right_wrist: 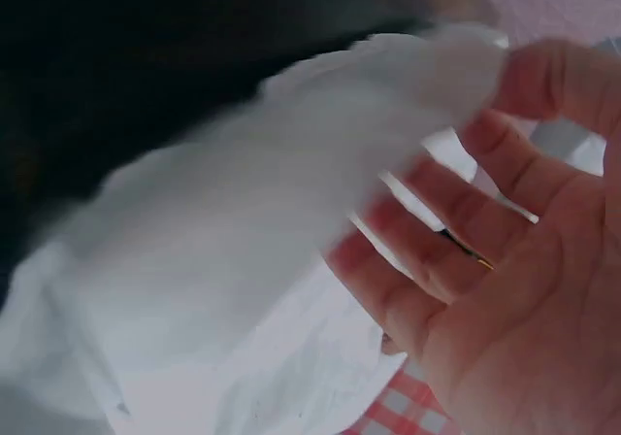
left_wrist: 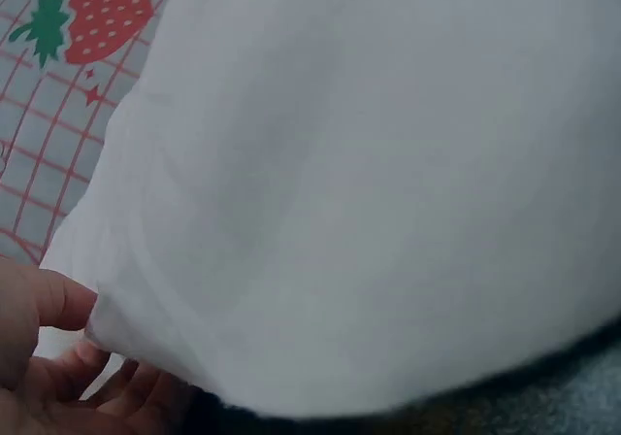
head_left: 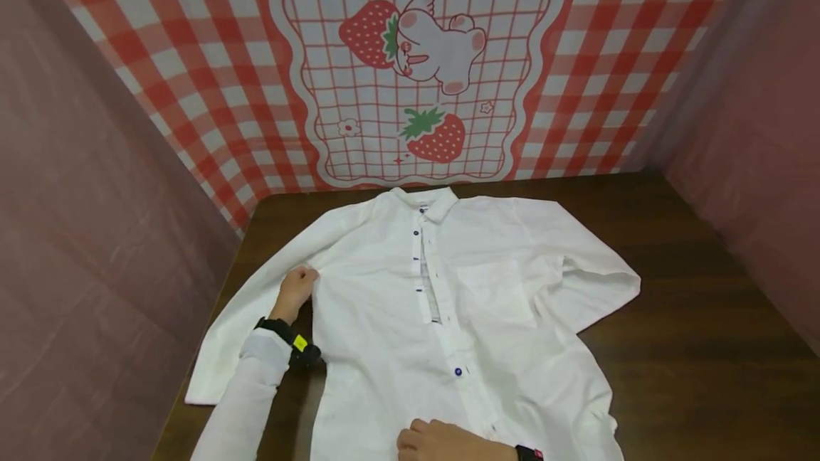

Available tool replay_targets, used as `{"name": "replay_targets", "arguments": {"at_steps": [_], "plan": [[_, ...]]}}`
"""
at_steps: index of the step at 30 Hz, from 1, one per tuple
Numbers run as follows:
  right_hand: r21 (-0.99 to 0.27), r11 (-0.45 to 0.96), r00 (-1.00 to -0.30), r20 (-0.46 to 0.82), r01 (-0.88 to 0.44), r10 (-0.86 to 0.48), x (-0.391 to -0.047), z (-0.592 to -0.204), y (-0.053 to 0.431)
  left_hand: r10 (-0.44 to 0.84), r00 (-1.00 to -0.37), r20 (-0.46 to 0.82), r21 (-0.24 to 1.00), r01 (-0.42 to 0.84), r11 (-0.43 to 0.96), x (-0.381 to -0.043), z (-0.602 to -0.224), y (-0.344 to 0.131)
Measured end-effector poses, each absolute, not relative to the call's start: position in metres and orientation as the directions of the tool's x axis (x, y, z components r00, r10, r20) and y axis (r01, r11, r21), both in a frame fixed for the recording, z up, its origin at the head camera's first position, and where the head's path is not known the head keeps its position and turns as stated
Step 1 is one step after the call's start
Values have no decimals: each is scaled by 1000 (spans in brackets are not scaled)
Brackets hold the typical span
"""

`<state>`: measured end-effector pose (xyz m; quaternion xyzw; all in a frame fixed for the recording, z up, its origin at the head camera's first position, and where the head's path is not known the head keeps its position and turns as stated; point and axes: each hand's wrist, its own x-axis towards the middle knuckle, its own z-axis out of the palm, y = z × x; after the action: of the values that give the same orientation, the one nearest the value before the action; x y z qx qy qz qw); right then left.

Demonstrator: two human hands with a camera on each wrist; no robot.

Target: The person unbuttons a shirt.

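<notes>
A white button-up shirt (head_left: 384,319) lies front up, collar toward the back wall, with dark buttons down its partly parted front. Its left-side sleeve stretches out straight, while the one at right is bent and folded. At the underarm on the left, my left hand (head_left: 296,294) pinches the cloth; in the left wrist view the thumb and index finger (left_wrist: 68,301) meet at a fold. Low over the shirt front is my right hand (head_left: 451,441). The right wrist view shows its thumb (right_wrist: 553,71) and index finger holding a blurred cloth edge, the other fingers spread behind.
The dark wooden table (head_left: 692,290) extends to the right of the shirt. A red-and-white checked cloth with strawberries (head_left: 438,139) hangs behind it. Pinkish curtains (head_left: 96,198) stand at both sides.
</notes>
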<state>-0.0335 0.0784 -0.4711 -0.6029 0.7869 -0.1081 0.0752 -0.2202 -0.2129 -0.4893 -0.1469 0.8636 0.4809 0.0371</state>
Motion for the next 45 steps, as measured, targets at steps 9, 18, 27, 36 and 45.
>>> {"name": "replay_targets", "arguments": {"at_steps": [9,18,27,36,45], "plan": [[-329,282,-278,-61,-901,-959,-36,-473,88,47,-990,136,367,95,925,-169,-476,-160],[-307,352,-308,-185,-884,-933,-53,-471,80,254,-951,-177,308,191,932,-150,-492,-144],[-455,429,-403,-158,-781,-901,-50,-455,82,426,-900,-89,264,391,882,-141,-481,-127],[-213,920,-849,-359,-330,-388,-56,-441,154,577,-799,-171,226,538,812,-108,-482,-114],[-273,917,-844,-379,-290,-380,-69,-464,176,598,-790,-135,179,574,799,-106,-481,-117]]}}
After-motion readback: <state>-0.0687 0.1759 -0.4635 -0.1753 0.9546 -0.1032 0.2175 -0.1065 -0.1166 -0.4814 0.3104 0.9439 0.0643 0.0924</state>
